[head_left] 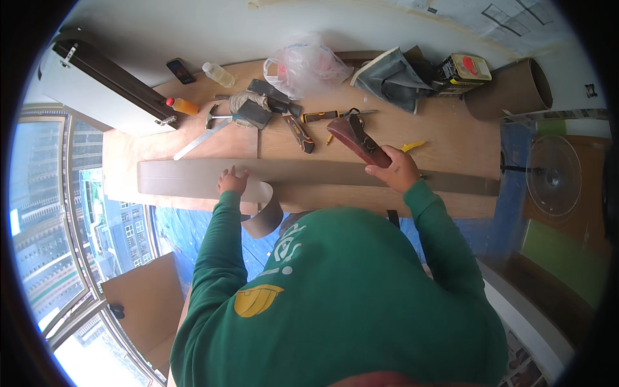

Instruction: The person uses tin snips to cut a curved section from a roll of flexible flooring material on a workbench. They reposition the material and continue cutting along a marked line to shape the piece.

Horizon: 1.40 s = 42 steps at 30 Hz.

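Observation:
A long grey-brown strip (193, 178) lies across the plywood work surface (451, 138), and a loose piece of it curls down off the near edge (265, 218). My left hand (232, 181) rests flat on the strip with fingers spread. My right hand (394, 169) grips a reddish-brown, block-shaped hand tool (356, 138) that angles up and away over the strip. Both arms are in green sleeves.
Behind the strip lie a hammer (213, 119), an orange-and-black handled knife (300, 133), yellow pliers (412, 146), a plastic bag (304, 64), a grey cloth bag (392, 79), a yellow can (465, 69), a cardboard tube (512, 91), a bottle (218, 74) and a phone (180, 70). A fan (554, 171) stands to the right, windows to the left.

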Each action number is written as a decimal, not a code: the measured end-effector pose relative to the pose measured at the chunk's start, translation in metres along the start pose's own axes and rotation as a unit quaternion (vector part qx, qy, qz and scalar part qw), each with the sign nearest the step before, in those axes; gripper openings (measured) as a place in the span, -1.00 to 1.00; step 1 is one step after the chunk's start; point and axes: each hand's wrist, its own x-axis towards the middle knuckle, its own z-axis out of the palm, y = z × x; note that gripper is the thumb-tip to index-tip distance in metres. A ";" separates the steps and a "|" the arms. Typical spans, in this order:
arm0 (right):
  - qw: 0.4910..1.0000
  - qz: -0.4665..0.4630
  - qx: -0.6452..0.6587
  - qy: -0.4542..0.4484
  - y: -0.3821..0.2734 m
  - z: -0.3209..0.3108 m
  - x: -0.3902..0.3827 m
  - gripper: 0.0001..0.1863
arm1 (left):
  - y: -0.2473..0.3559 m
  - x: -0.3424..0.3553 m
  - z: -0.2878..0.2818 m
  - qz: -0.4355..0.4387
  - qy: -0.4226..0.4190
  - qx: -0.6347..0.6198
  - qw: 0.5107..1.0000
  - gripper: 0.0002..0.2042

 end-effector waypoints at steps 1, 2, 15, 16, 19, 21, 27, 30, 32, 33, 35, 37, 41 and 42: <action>1.000 -0.001 -0.014 0.006 -0.010 -0.005 0.001 -0.49 | 0.001 0.004 -0.001 0.015 0.012 -0.007 1.000 -0.20; 0.999 -0.017 -0.033 0.013 -0.013 -0.004 0.001 -0.49 | 0.000 0.007 -0.003 0.029 0.024 -0.015 0.999 -0.20; 0.969 -0.133 -0.206 0.038 -0.045 -0.015 0.012 -0.40 | 0.242 -0.165 -0.143 0.669 0.208 -0.134 0.701 -0.74; 0.969 -0.140 -0.200 0.033 -0.051 -0.015 0.015 -0.41 | 0.251 -0.166 -0.140 0.670 0.205 -0.128 0.702 -0.75; 0.969 -0.152 -0.192 0.022 -0.058 -0.010 0.022 -0.43 | 0.265 -0.160 -0.134 0.674 0.198 -0.113 0.703 -0.76; 0.968 -0.150 -0.201 0.011 -0.060 -0.007 0.026 -0.44 | 0.266 -0.152 -0.132 0.667 0.207 -0.106 0.708 -0.76; 0.962 -0.149 -0.228 0.008 -0.060 -0.002 0.035 -0.44 | 0.259 -0.135 -0.134 0.650 0.216 -0.186 0.704 -0.86; 0.964 -0.145 -0.225 0.002 -0.060 -0.002 0.043 -0.42 | 0.247 -0.127 -0.146 0.606 0.208 -0.264 0.721 -0.92; 0.963 -0.140 -0.231 0.006 -0.059 -0.002 0.047 -0.42 | 0.243 -0.137 -0.152 0.534 0.081 -0.375 0.754 -0.93; 0.962 -0.157 -0.225 0.016 -0.057 0.000 0.049 -0.41 | 0.240 -0.142 -0.155 0.490 0.016 -0.425 0.761 -0.92; 0.958 -0.190 -0.212 0.036 -0.053 0.004 0.054 -0.37 | 0.239 -0.134 -0.147 0.496 0.007 -0.459 0.737 -0.91; 0.958 -0.169 -0.231 0.011 -0.059 0.005 0.057 -0.36 | 0.243 -0.130 -0.146 0.468 -0.035 -0.544 0.696 -0.90; 0.958 -0.161 -0.237 0.003 -0.058 0.010 0.061 -0.36 | 0.249 -0.132 -0.150 0.377 -0.111 -0.663 0.637 -0.89; 0.957 -0.170 -0.236 0.007 -0.056 0.011 0.061 -0.37 | 0.249 -0.131 -0.153 0.365 -0.105 -0.650 0.658 -0.90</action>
